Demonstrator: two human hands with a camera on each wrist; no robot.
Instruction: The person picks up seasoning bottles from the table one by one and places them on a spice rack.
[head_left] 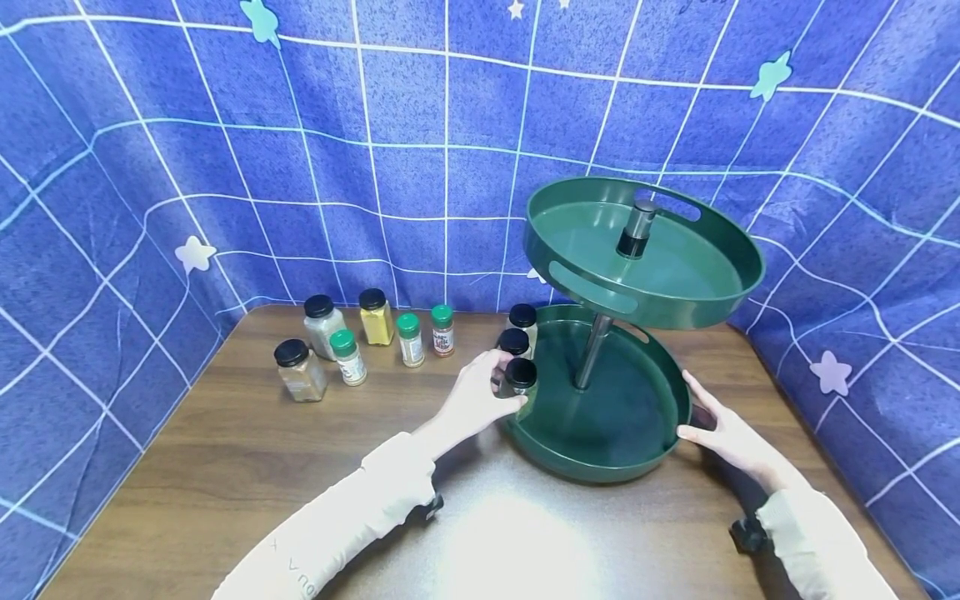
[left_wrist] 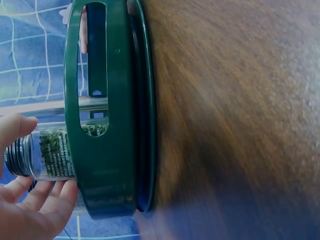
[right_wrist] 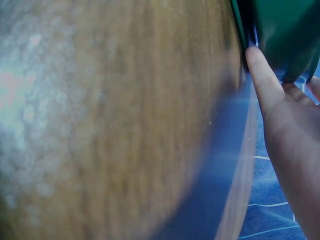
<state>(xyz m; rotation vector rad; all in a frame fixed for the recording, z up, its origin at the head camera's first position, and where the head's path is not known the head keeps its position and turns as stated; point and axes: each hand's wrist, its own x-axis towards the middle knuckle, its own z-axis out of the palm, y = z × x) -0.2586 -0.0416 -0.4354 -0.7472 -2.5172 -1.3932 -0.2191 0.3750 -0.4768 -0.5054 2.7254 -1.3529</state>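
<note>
My left hand [head_left: 474, 398] pinches a clear spice jar of green dried herbs [left_wrist: 52, 152] between thumb and fingers. The jar has a black lid [head_left: 521, 372] and stands upright at the left side of the lower tray [head_left: 600, 472] of a green two-tier stand. Behind it along the same rim are two more black-lidded jars, the middle one [head_left: 513, 341] partly hidden by my hand and the far one [head_left: 522, 316]. My right hand [head_left: 731, 433] touches the outside of the lower tray's right wall, its fingers [right_wrist: 262, 75] fairly straight.
Above the lower tray, the upper tray [head_left: 697, 312] sits tilted on a metal post [head_left: 595, 354]. At the back left of the wooden table [head_left: 300, 467] stand several spice jars, black-lidded ones [head_left: 377, 322] and green-lidded ones [head_left: 411, 346]. A blue gridded cloth [head_left: 405, 192] hangs behind and at the sides.
</note>
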